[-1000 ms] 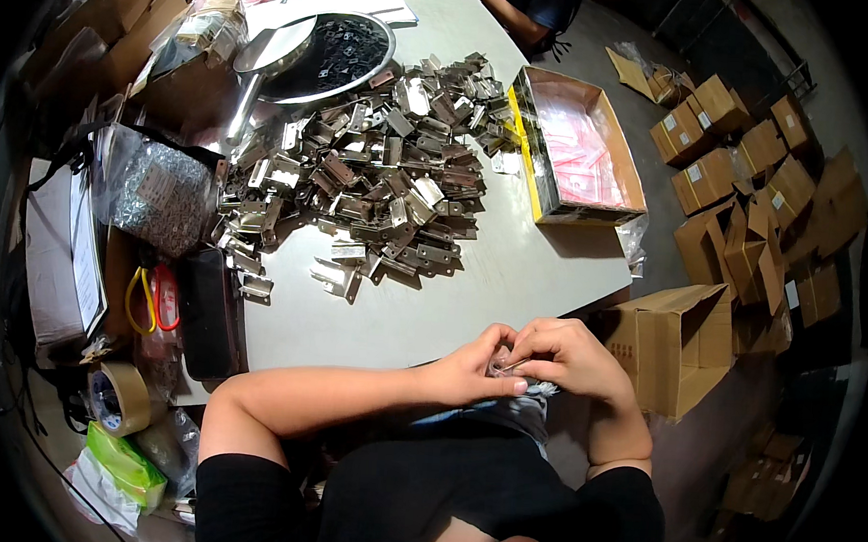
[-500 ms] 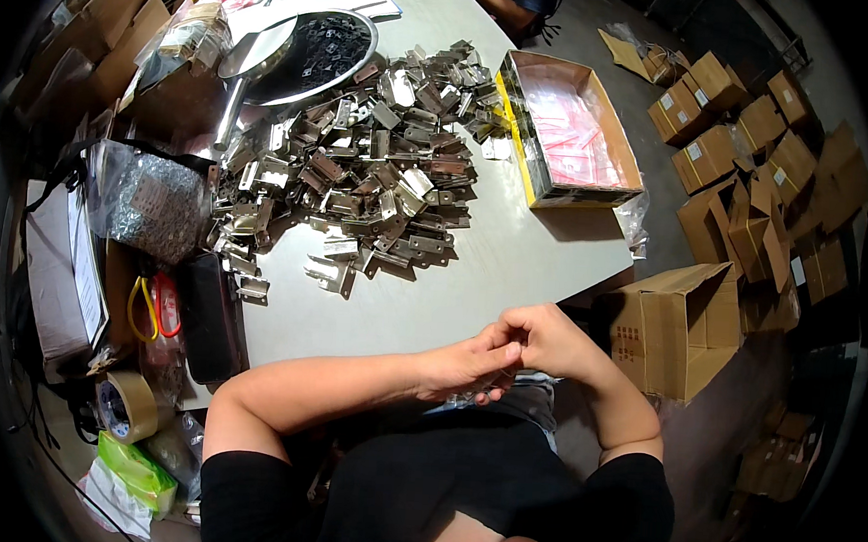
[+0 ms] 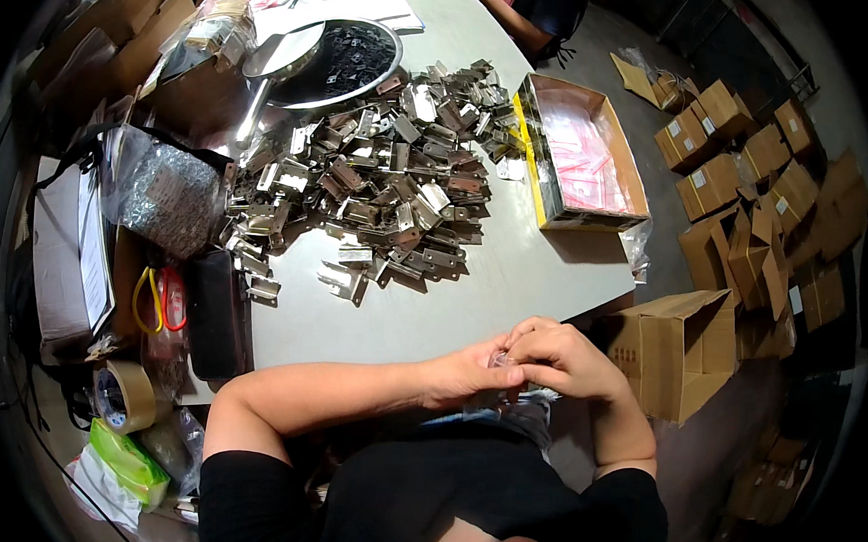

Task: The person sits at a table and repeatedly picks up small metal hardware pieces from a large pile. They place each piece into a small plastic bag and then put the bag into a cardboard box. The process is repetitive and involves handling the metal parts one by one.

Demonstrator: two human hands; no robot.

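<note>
Close to my body, at the table's near edge, my left hand is closed around a small clear plastic bag. My right hand meets it from the right, fingers curled and pinching at the top of the same bag. What lies inside the bag is mostly hidden by my fingers. Beyond my hands, a large heap of metal brackets spreads over the grey table. Behind the heap, a round metal basin holds small black parts, and a metal scoop rests on it.
An open carton of clear, red-marked bags sits at the table's right. At left are a bag of small metal parts, a dark phone-like slab, scissors and a tape roll. Cardboard boxes stand right; another person's arm shows at the far edge.
My right hand has shifted slightly down and its fingers have spread along the bag's top, which now shows between my hands. The whole view has shifted a little.
</note>
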